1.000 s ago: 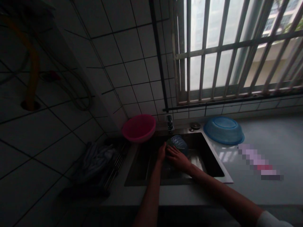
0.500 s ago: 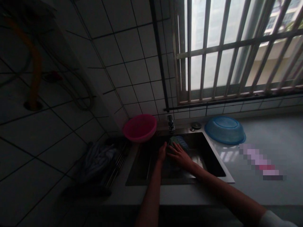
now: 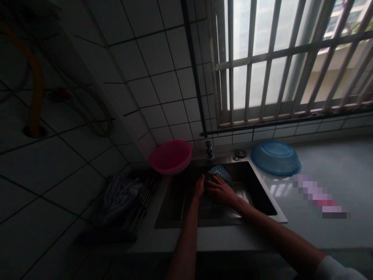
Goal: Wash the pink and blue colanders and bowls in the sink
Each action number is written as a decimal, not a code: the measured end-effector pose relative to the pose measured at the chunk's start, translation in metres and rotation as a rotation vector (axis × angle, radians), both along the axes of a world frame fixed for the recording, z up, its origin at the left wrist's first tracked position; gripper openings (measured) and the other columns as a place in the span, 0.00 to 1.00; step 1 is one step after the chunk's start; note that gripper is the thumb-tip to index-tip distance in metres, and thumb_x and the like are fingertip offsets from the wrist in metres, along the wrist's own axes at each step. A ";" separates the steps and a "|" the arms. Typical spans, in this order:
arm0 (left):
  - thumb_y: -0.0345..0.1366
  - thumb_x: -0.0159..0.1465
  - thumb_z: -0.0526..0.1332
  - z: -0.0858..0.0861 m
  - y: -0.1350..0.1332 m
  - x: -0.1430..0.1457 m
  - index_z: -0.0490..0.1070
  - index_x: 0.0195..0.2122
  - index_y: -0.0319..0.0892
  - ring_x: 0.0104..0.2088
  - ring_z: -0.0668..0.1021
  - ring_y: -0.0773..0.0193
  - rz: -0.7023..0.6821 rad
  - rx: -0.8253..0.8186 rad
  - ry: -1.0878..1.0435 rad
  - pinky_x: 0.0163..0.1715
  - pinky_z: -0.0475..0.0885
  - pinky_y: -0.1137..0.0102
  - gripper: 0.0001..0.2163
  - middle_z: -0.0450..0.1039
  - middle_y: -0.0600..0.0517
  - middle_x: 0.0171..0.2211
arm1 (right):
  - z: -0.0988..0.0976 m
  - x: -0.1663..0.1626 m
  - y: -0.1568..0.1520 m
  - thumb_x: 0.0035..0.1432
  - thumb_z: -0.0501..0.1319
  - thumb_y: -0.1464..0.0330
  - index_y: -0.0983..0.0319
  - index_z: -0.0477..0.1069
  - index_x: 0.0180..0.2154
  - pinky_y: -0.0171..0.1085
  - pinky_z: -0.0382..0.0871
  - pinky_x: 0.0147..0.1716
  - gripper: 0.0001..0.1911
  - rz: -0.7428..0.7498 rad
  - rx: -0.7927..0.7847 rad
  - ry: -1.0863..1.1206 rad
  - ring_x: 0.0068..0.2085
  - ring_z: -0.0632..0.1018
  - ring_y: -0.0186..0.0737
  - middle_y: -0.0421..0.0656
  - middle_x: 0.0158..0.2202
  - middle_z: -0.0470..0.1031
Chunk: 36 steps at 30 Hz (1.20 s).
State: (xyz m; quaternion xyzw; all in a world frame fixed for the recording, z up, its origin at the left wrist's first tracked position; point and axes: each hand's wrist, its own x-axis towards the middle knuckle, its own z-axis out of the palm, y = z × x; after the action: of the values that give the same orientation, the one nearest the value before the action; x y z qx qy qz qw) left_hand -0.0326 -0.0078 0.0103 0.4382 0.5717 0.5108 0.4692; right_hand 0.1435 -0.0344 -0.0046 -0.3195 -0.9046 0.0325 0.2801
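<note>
Over the steel sink [image 3: 262, 190], a blue perforated basket [image 3: 220, 171] is tilted, with its holed side showing past my hands. My left hand [image 3: 199, 186] grips the basket's left side, thumb up; its other fingers are hidden. A dark green cloth [image 3: 210, 176] lies against the basket under my right hand [image 3: 220, 190], whose fingers press it on. Much of the basket is behind my hands and in shadow. The faucet [image 3: 209, 151] stands just behind the basket.
A pink basin [image 3: 171, 156] sits at the sink's back left corner. An upturned blue basin [image 3: 275, 157] rests on the counter to the right, near a blurred-out pinkish item [image 3: 317, 196]. Left of the sink, a crumpled cloth [image 3: 122, 194] lies by a dark rack. A drain stopper [image 3: 240, 153] is behind the sink.
The green cloth and my right hand have shifted slightly down over the basket, so more of its holed side shows. My left hand keeps its hold. The view has moved slightly.
</note>
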 end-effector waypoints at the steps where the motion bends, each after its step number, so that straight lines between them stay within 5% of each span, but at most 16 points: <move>1: 0.67 0.57 0.65 -0.001 0.000 -0.001 0.83 0.40 0.39 0.53 0.80 0.47 -0.004 -0.009 0.000 0.56 0.72 0.57 0.32 0.84 0.40 0.45 | 0.002 0.003 0.002 0.69 0.61 0.68 0.44 0.72 0.63 0.60 0.54 0.72 0.24 -0.023 -0.013 0.014 0.73 0.60 0.54 0.38 0.70 0.66; 7: 0.64 0.58 0.64 -0.003 0.002 -0.001 0.80 0.31 0.39 0.44 0.81 0.50 -0.050 -0.060 0.072 0.48 0.74 0.61 0.28 0.82 0.44 0.34 | -0.018 0.034 0.034 0.75 0.51 0.62 0.56 0.65 0.69 0.56 0.63 0.68 0.26 -0.374 -0.192 0.245 0.69 0.68 0.51 0.49 0.71 0.64; 12: 0.42 0.64 0.63 0.004 0.000 0.001 0.79 0.36 0.43 0.46 0.80 0.54 0.111 0.147 0.229 0.54 0.71 0.63 0.09 0.82 0.46 0.40 | -0.028 0.022 0.033 0.74 0.52 0.62 0.54 0.64 0.70 0.55 0.64 0.68 0.26 -0.306 -0.162 0.226 0.70 0.66 0.52 0.49 0.71 0.63; 15: 0.37 0.65 0.60 0.008 -0.001 -0.003 0.79 0.39 0.45 0.49 0.80 0.55 0.183 0.136 0.287 0.56 0.69 0.64 0.08 0.82 0.45 0.45 | -0.023 0.001 0.022 0.73 0.53 0.67 0.54 0.63 0.70 0.58 0.64 0.67 0.26 -0.258 -0.126 0.165 0.71 0.64 0.54 0.50 0.71 0.62; 22: 0.51 0.64 0.62 -0.001 0.001 -0.013 0.79 0.27 0.42 0.39 0.81 0.50 0.121 -0.006 0.336 0.45 0.73 0.62 0.18 0.81 0.45 0.30 | -0.012 0.009 0.019 0.71 0.56 0.68 0.51 0.65 0.69 0.55 0.63 0.68 0.27 -0.120 -0.118 0.139 0.72 0.63 0.53 0.46 0.72 0.61; 26: 0.57 0.61 0.63 -0.007 0.004 -0.009 0.81 0.33 0.39 0.39 0.81 0.50 0.085 0.045 0.202 0.44 0.74 0.62 0.23 0.82 0.45 0.33 | -0.011 0.025 0.026 0.74 0.52 0.66 0.59 0.63 0.70 0.54 0.66 0.67 0.26 -0.311 -0.216 0.222 0.69 0.69 0.50 0.52 0.72 0.62; 32: 0.58 0.59 0.66 -0.009 0.005 -0.006 0.83 0.34 0.39 0.45 0.82 0.49 0.071 0.071 0.102 0.51 0.74 0.58 0.23 0.84 0.42 0.38 | -0.003 -0.002 0.001 0.68 0.59 0.73 0.54 0.68 0.67 0.60 0.50 0.73 0.28 0.062 0.029 -0.022 0.75 0.54 0.54 0.45 0.71 0.64; 36: 0.59 0.57 0.67 -0.010 0.005 -0.009 0.83 0.35 0.38 0.43 0.82 0.51 0.047 0.057 0.019 0.49 0.74 0.59 0.24 0.84 0.44 0.38 | 0.003 0.006 0.009 0.70 0.57 0.71 0.53 0.67 0.68 0.57 0.53 0.73 0.27 0.005 0.008 0.014 0.74 0.58 0.52 0.44 0.71 0.64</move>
State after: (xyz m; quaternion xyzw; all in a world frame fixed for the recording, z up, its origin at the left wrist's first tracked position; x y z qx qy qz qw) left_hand -0.0414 -0.0029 0.0000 0.4428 0.5713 0.5337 0.4389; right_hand 0.1494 -0.0255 -0.0021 -0.3159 -0.9036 0.0317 0.2876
